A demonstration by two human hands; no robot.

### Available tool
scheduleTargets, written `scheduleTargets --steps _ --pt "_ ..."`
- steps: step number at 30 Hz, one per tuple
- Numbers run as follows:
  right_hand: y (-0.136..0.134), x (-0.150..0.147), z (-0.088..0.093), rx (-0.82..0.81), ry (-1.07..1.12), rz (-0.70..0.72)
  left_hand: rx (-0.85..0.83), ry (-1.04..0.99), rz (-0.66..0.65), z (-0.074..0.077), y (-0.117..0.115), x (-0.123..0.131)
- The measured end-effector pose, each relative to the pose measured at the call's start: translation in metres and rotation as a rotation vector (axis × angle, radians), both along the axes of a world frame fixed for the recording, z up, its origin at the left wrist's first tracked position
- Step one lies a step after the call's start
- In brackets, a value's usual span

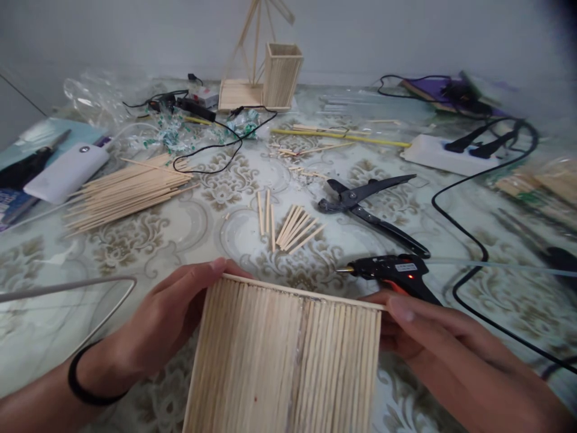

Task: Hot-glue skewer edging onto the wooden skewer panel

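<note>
Both hands hold a panel of thin wooden sticks (265, 361) glued side by side, with one stick running across its far edge. My left hand (166, 319) grips the far left corner, thumb on the edge stick. At the far right corner, my right hand (433, 337) pinches the end of that edge stick, other fingers partly hidden beneath. A black glue gun (396, 270) with a lit red light lies just beyond my right hand. Short cut sticks (295, 228) are spread on the patterned tablecloth ahead of the panel, near black cutting pliers (360, 195).
Long wooden sticks (130, 192) lie in a pile at left beside a white power bank (67, 171). A white power strip (446, 153) stands at right, its black cord (469, 282) curving nearby. At the back is a stick-built structure with a box (282, 75).
</note>
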State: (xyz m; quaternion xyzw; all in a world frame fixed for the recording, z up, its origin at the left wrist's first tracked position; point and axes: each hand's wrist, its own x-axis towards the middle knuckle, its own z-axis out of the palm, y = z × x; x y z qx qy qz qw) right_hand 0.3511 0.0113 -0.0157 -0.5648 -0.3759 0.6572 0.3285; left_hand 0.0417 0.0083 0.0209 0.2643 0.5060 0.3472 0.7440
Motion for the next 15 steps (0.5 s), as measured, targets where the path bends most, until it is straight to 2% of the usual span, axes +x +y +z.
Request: scheduleTargets --steps 5,9,15 --pt "0.0003 -0.005 0.0008 0.021 0.016 -0.039 0.012 0.044 -0.016 -0.0023 -0.0011 -0.0026" --pt "-0.0004 -0.0081 -0.0011 0.026 -0.046 -0.161 0.034 0.03 -0.02 -0.0033 -0.0026 -0.004" --pt "0.0007 -0.0032 -0.0052 -0.009 0.059 -0.123 0.047 0.173 0.017 -0.0008 -0.0032 -0.0031"
